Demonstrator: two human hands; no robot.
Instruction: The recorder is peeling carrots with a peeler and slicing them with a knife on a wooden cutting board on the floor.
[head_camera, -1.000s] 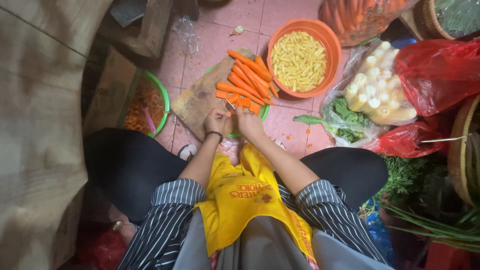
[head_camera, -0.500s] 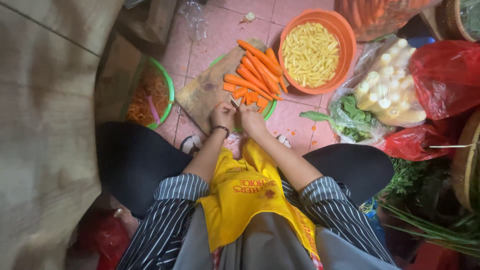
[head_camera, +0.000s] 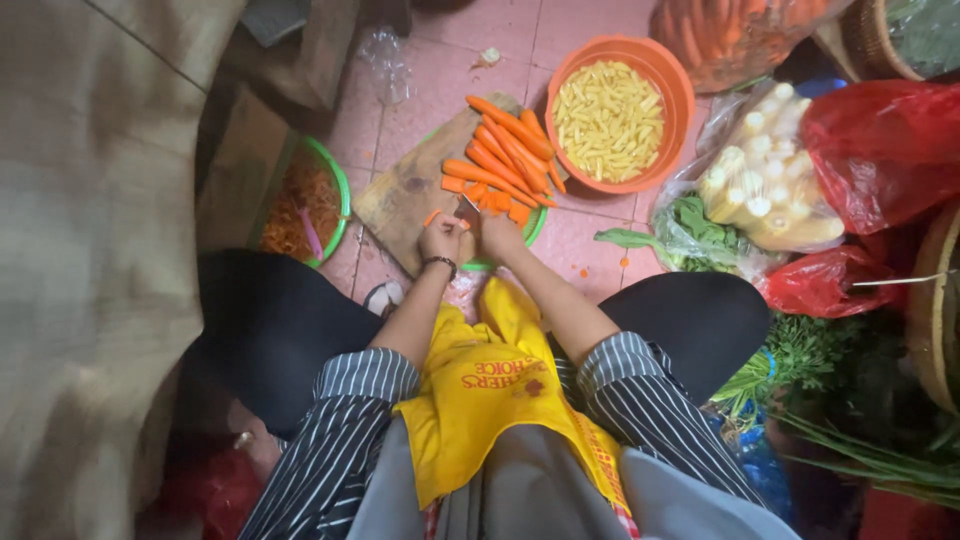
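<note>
While both hands meet at the near edge of the wooden cutting board (head_camera: 405, 195), the left hand (head_camera: 441, 240) pinches a small carrot piece and the right hand (head_camera: 497, 235) curls its fingers round a knife (head_camera: 470, 207). Judging by the board, only a few cut chunks (head_camera: 495, 200) lie by the blade, while a pile of whole peeled carrots (head_camera: 505, 150) waits just beyond, so most cutting seems left. An orange bowl (head_camera: 672, 85) of pale yellow strips sits far right.

Floor: pink tiles (head_camera: 440, 80), pale grout lines, scattered scraps.
Left: a coarse beige cloth surface (head_camera: 90, 250) fills the near side.
Light: dim, warm.
</note>
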